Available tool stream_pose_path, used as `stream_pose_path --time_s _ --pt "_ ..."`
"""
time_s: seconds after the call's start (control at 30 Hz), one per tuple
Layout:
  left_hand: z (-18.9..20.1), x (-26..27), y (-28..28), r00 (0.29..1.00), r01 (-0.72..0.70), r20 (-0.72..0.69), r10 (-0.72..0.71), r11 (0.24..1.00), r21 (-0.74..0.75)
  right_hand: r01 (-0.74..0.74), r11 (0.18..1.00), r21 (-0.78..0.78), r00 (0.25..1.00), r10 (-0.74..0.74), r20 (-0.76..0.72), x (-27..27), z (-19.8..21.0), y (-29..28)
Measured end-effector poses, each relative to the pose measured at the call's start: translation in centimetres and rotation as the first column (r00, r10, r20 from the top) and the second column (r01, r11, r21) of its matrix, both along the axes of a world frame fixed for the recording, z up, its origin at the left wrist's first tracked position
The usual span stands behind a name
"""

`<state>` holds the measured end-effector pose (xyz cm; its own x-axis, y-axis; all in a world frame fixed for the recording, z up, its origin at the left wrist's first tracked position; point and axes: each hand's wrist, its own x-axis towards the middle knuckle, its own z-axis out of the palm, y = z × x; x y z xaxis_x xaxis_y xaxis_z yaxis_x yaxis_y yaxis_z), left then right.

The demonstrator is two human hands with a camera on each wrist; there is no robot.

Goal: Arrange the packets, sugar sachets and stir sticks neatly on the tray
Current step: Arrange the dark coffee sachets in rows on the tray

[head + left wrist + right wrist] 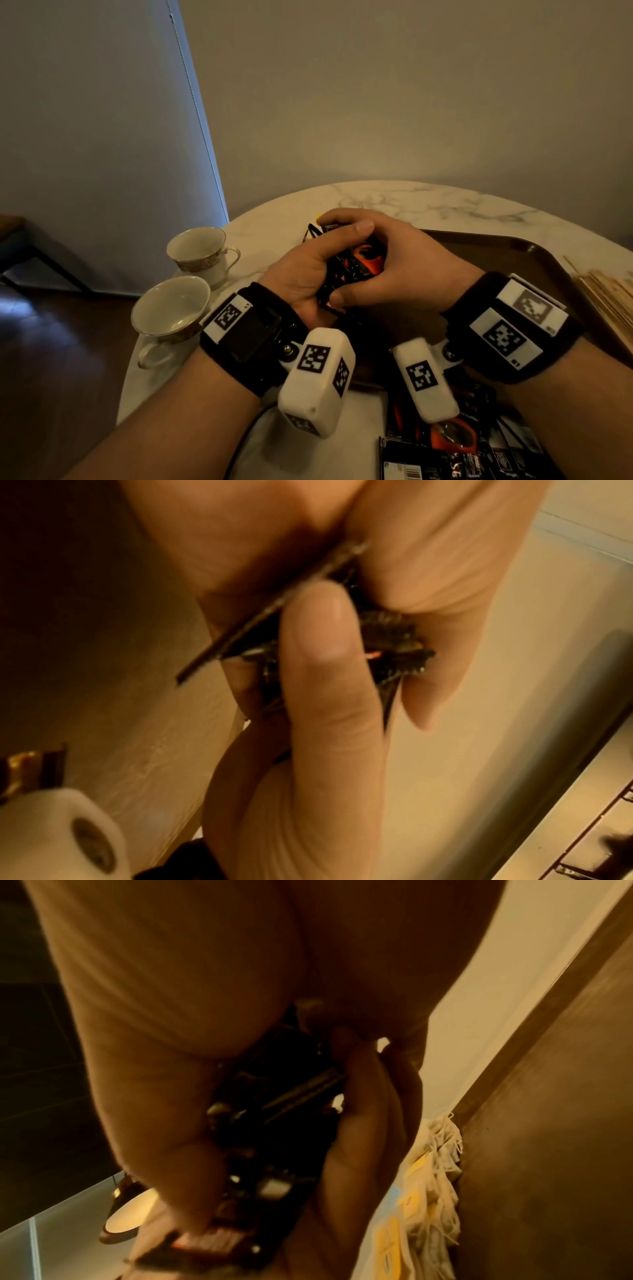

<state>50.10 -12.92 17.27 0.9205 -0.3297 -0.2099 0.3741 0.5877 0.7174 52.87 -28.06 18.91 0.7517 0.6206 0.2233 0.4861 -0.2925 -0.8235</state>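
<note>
Both hands clasp one stack of black and red packets (pixel 356 265) above the left edge of the dark brown tray (pixel 513 253). My left hand (pixel 308 270) grips the stack from the left, thumb lying over its top. My right hand (pixel 394 260) curls round it from the right. The left wrist view shows the packet edges (pixel 387 642) pinched between thumb and fingers. In the right wrist view the stack (pixel 274 1110) is dark between both palms. More black packets (pixel 455 445) lie loose at the near table edge. Wooden stir sticks (pixel 609 301) lie at the tray's right.
Two empty teacups (pixel 195 251) (pixel 169 310) stand on the left of the round marble table (pixel 394 198). Yellow and white sachets or tea bags (pixel 431 1191) are heaped beside the tray wall in the right wrist view. A wall rises close behind the table.
</note>
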Motion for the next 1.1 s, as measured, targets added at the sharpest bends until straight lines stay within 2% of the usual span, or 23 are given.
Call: stream_pose_path --time_s 0.1,0.27,0.5,0.63,0.77,0.83,0.93,1.03,1.1 --pt "0.1 0.1 0.3 1.000 -0.004 -0.012 0.004 1.000 -0.026 0.027 0.999 0.034 1.000 -0.027 -0.011 0.2 0.0 -0.1" --pt "0.0 0.3 0.4 1.000 -0.009 0.012 0.009 1.000 0.015 -0.106 0.993 -0.043 0.988 0.101 -0.113 0.2 -0.5 0.0" --pt "0.2 0.2 0.8 0.999 0.020 0.031 -0.021 0.999 0.042 -0.028 1.000 0.003 0.999 0.028 -0.023 0.1 -0.1 0.0" --pt "0.4 0.3 1.4 0.997 0.048 0.056 -0.051 0.997 0.054 0.006 0.995 -0.101 0.998 0.001 0.070 0.3 0.0 0.0" --pt "0.4 0.4 1.0 1.000 0.007 0.020 -0.008 0.997 0.074 -0.065 0.983 -0.174 0.997 0.069 0.019 1.0 -0.3 -0.3" --pt "0.2 0.4 0.8 0.999 -0.051 0.003 0.051 0.996 0.076 -0.075 0.990 -0.122 0.997 0.070 -0.044 1.3 -0.4 -0.4" --pt "0.0 0.6 0.8 0.986 -0.163 0.034 0.161 0.985 0.059 0.008 0.996 0.090 0.992 0.004 -0.127 1.4 -0.7 0.0" --pt "0.2 1.0 1.8 0.968 -0.244 0.074 0.238 0.966 0.085 0.155 0.948 0.277 0.965 -0.086 -0.248 2.2 -1.4 -0.1" --pt "0.1 1.1 2.2 0.965 -0.253 0.108 0.241 0.961 0.114 0.192 0.919 0.344 0.949 -0.084 -0.306 2.4 -1.4 -0.5"
